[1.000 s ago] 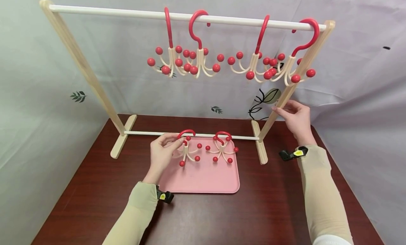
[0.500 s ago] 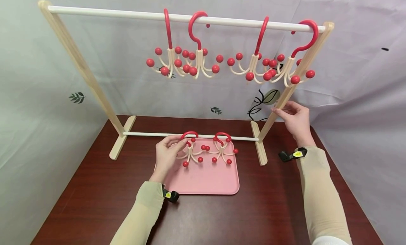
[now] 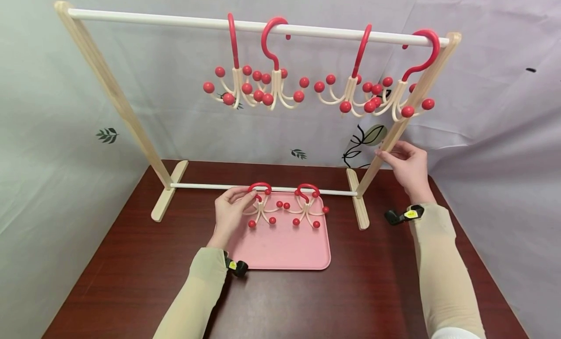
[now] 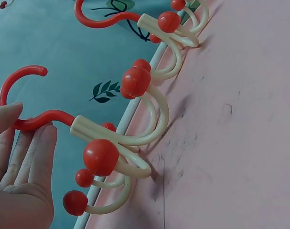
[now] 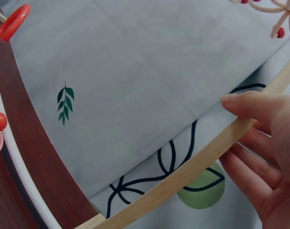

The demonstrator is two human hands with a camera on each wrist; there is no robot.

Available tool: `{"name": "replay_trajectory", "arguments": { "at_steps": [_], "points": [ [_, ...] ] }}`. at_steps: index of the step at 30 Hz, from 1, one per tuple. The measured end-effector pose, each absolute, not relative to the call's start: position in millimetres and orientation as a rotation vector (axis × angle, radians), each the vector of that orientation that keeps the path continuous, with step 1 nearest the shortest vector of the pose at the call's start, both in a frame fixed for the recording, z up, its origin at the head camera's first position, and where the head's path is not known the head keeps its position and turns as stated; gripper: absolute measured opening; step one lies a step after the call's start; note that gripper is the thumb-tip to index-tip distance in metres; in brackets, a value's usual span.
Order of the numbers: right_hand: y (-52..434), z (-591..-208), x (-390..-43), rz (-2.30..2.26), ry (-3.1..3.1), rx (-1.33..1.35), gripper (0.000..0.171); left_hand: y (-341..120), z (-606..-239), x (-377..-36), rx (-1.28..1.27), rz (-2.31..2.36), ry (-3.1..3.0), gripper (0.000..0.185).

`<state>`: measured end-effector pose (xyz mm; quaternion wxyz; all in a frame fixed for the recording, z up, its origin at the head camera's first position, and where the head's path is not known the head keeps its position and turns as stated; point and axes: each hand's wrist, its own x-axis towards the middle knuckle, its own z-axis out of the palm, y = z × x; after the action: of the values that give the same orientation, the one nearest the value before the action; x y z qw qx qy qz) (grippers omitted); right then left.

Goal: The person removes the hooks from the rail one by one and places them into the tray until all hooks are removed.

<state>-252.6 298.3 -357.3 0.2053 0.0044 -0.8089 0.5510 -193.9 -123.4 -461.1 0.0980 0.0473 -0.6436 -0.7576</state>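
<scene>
Red-hooked multi-arm hanger (image 3: 260, 205) is pinched at its hook by the left hand (image 3: 230, 210); the left wrist view shows thumb and fingers closed on the red curve. Compared with a second ago the hanger has shifted right and up, so its hook now overlaps the rack's lower rail (image 3: 210, 186) instead of lying clear of it on the pink tray (image 3: 285, 251). Reads as lifted off the tray but not yet moving toward the top rail.

Right hand (image 3: 407, 166) unchanged: fingers wrapped round the right wooden upright (image 3: 394, 129), steadying the rack.

Second hanger (image 3: 308, 205) sits just beside the held one on the tray's far edge, ball tips nearly touching, so a tangle is possible. Four hangers (image 3: 350, 85) already hang on the top rail (image 3: 175, 20); the free span is on its left half. Brown table (image 3: 350, 300) under everything, grey cloth behind.
</scene>
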Motion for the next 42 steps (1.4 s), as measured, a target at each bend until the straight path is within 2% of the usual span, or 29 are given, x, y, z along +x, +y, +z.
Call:
{"name": "replay_trajectory", "arguments": {
  "at_steps": [11,19,42],
  "points": [
    [297.0,-357.4,-253.1,1.553,-2.245,0.021,0.043,-125.9,-462.2,-197.6,0.147,-2.253,-1.909,0.026],
    [297.6,-358.1,-253.5,1.56,-2.248,0.028,0.042,-137.0,-452.9,-195.5,0.01,-2.134,-2.029,0.044],
    [295.3,-353.9,-252.5,1.598,-2.229,0.02,0.04,-175.9,-343.7,-178.4,-0.288,-2.085,-1.634,0.044]
  ]
}}
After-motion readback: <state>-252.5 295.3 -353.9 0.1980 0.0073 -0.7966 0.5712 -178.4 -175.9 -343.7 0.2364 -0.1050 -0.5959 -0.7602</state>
